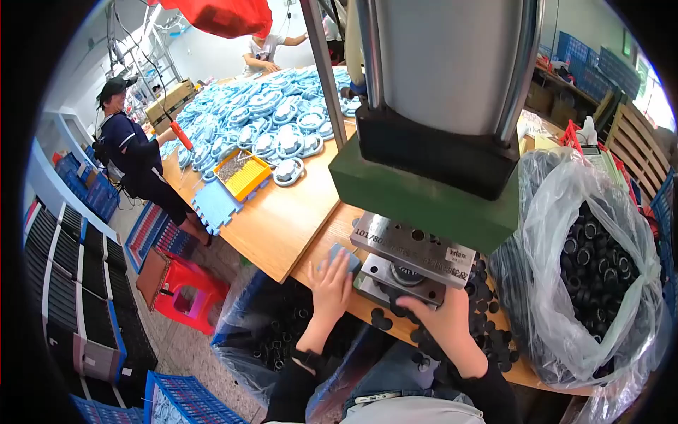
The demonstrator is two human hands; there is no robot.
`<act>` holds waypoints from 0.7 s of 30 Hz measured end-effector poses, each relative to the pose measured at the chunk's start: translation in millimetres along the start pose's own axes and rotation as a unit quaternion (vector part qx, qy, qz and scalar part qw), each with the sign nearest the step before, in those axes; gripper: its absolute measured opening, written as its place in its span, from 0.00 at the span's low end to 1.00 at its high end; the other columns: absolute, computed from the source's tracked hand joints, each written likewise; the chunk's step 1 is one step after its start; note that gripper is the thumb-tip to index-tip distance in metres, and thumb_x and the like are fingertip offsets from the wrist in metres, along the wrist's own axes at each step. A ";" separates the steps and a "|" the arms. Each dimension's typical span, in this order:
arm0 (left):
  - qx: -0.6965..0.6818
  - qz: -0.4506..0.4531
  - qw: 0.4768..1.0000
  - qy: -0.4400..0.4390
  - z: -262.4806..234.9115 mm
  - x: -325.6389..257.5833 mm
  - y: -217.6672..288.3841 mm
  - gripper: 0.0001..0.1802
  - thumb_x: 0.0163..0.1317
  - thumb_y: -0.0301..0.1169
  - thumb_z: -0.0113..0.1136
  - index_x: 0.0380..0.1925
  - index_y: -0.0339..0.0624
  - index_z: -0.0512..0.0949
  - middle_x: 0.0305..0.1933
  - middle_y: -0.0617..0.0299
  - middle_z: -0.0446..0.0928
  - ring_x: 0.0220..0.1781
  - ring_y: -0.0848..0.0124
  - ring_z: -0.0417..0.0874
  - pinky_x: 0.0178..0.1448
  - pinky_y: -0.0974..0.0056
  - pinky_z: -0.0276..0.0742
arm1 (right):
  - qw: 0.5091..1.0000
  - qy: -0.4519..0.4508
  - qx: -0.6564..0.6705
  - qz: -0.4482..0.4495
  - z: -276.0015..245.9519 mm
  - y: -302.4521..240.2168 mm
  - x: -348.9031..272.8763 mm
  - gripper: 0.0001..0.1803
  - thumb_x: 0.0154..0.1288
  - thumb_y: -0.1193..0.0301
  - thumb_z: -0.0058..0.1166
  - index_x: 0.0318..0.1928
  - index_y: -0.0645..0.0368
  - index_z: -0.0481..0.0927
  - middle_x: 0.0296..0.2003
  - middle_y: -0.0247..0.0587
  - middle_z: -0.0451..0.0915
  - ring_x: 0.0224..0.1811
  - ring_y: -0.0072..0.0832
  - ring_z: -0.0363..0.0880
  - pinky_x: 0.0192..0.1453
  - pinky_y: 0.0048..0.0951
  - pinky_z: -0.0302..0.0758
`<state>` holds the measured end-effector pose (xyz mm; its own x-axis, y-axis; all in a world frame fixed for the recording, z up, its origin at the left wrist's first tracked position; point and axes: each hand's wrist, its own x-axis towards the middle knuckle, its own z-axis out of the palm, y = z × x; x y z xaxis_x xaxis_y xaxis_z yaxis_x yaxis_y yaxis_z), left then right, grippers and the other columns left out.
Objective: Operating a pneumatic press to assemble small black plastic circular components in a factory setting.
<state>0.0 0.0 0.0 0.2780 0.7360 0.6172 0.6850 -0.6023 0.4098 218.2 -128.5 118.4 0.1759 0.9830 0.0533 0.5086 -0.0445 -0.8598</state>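
Steel die plates (pixel 374 267) sit beneath the green press head (pixel 424 191) near the wooden table's (pixel 282 226) front edge, open tabletop left, black discs (pixel 503 339) crowding right. Left hand (pixel 329 286) covers a grey-blue block (pixel 354 264), fingers extended; right hand (pixel 450 324) reaches the lower plate, thumb pointing inward. Neither hand's grip can be confirmed.
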 end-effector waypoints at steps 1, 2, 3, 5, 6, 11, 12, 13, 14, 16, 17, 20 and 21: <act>0.032 0.010 0.997 -0.064 10.1 4.2 -5.3 0.24 0.63 0.34 0.54 0.61 0.52 0.71 0.67 0.62 0.67 0.71 0.59 0.61 0.69 0.33 0.42 | 0.996 0.068 0.025 -0.041 -6.8 -6.3 -10.4 0.54 0.43 0.62 0.76 0.69 0.56 0.57 0.65 0.48 0.63 0.65 0.44 0.65 0.67 0.36 0.64; 0.063 0.020 0.989 -0.131 19.1 7.2 -7.2 0.23 0.64 0.34 0.53 0.60 0.51 0.71 0.66 0.65 0.69 0.71 0.63 0.63 0.69 0.35 0.43 | 0.986 0.136 0.051 -0.079 -12.7 -8.7 -20.2 0.56 0.41 0.62 0.77 0.67 0.65 0.56 0.64 0.52 0.64 0.65 0.42 0.65 0.66 0.37 0.65; 0.055 0.024 0.987 -0.150 10.8 0.2 -3.7 0.23 0.64 0.34 0.53 0.60 0.51 0.71 0.66 0.65 0.69 0.71 0.63 0.63 0.69 0.35 0.43 | 0.975 0.185 0.004 -0.124 -20.4 -17.8 -44.6 0.55 0.41 0.63 0.77 0.66 0.68 0.56 0.62 0.53 0.66 0.63 0.41 0.68 0.65 0.38 0.65; 0.008 0.008 0.990 -0.137 2.4 1.3 -1.2 0.21 0.64 0.32 0.52 0.58 0.50 0.73 0.65 0.66 0.70 0.70 0.64 0.64 0.69 0.35 0.44 | 0.971 0.199 0.021 -0.132 -55.7 -15.1 -70.0 0.50 0.42 0.63 0.75 0.64 0.68 0.61 0.60 0.51 0.70 0.62 0.39 0.69 0.63 0.37 0.66; 0.009 0.009 0.991 -0.136 3.2 3.3 0.2 0.21 0.64 0.32 0.52 0.58 0.50 0.73 0.65 0.66 0.70 0.70 0.64 0.64 0.69 0.35 0.44 | 0.966 0.233 0.013 -0.111 -73.4 -6.0 -80.6 0.47 0.44 0.61 0.73 0.62 0.68 0.64 0.57 0.51 0.73 0.61 0.39 0.70 0.61 0.36 0.66; 0.011 -0.028 0.992 -0.123 2.3 2.6 2.1 0.20 0.64 0.32 0.52 0.56 0.48 0.75 0.64 0.64 0.71 0.70 0.63 0.64 0.69 0.35 0.44 | 0.910 0.372 -0.178 0.030 -170.5 63.0 -124.3 0.21 0.60 0.69 0.59 0.52 0.65 0.75 0.51 0.44 0.77 0.52 0.35 0.73 0.59 0.33 0.65; 0.019 -0.033 0.990 -0.137 3.2 5.1 4.4 0.20 0.63 0.31 0.52 0.57 0.45 0.74 0.63 0.62 0.71 0.68 0.62 0.66 0.70 0.37 0.44 | 0.898 0.379 -0.211 0.070 -193.0 82.2 -131.2 0.18 0.62 0.70 0.56 0.52 0.65 0.75 0.50 0.44 0.77 0.51 0.35 0.73 0.58 0.32 0.65; 0.023 -0.036 0.990 -0.135 -4.6 7.1 11.6 0.20 0.63 0.31 0.52 0.57 0.45 0.74 0.63 0.62 0.71 0.68 0.62 0.66 0.70 0.37 0.44 | 0.896 0.363 -0.237 0.097 -219.9 114.6 -137.4 0.17 0.65 0.71 0.53 0.52 0.65 0.75 0.50 0.45 0.77 0.51 0.36 0.73 0.59 0.32 0.65; -0.048 -0.049 0.994 -0.087 -6.3 10.1 20.1 0.21 0.63 0.30 0.52 0.57 0.43 0.73 0.62 0.60 0.72 0.67 0.61 0.67 0.71 0.39 0.45 | 0.888 0.350 -0.265 0.136 -244.1 143.7 -144.5 0.18 0.64 0.71 0.54 0.53 0.65 0.74 0.50 0.47 0.76 0.53 0.40 0.73 0.61 0.33 0.65; -0.137 0.003 0.991 0.006 -16.5 17.8 37.9 0.24 0.59 0.31 0.56 0.56 0.36 0.71 0.59 0.53 0.73 0.64 0.55 0.69 0.71 0.44 0.48 | 0.864 0.302 -0.374 0.153 -277.2 203.5 -162.6 0.25 0.61 0.71 0.57 0.58 0.66 0.69 0.55 0.51 0.72 0.57 0.44 0.70 0.62 0.35 0.65; -0.159 0.039 0.986 0.031 -19.8 20.2 47.7 0.28 0.54 0.34 0.62 0.55 0.34 0.71 0.57 0.49 0.73 0.63 0.51 0.69 0.71 0.45 0.50 | 0.843 0.266 -0.438 0.163 -286.8 236.7 -172.7 0.28 0.59 0.71 0.59 0.59 0.67 0.67 0.58 0.52 0.69 0.57 0.45 0.70 0.63 0.34 0.65; -0.190 0.081 0.977 0.048 -37.0 43.5 102.9 0.32 0.48 0.36 0.68 0.52 0.34 0.71 0.54 0.48 0.73 0.60 0.48 0.70 0.67 0.47 0.56 | 0.883 0.240 -0.373 0.157 -281.0 246.4 -168.1 0.35 0.54 0.74 0.62 0.62 0.67 0.63 0.63 0.53 0.62 0.59 0.48 0.68 0.63 0.34 0.65; -0.221 0.071 0.972 0.035 -31.1 53.0 120.7 0.31 0.47 0.36 0.69 0.51 0.36 0.72 0.53 0.48 0.74 0.59 0.48 0.70 0.64 0.47 0.58 | 0.899 0.254 -0.275 0.228 -285.8 240.4 -166.0 0.40 0.50 0.77 0.63 0.64 0.66 0.60 0.64 0.54 0.59 0.60 0.50 0.67 0.63 0.35 0.65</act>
<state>76.5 -43.3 103.0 0.2913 0.6228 0.7261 0.2833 -0.7811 0.5564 552.2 -353.4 47.9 0.7627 0.6383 0.1041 0.6016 -0.6410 -0.4767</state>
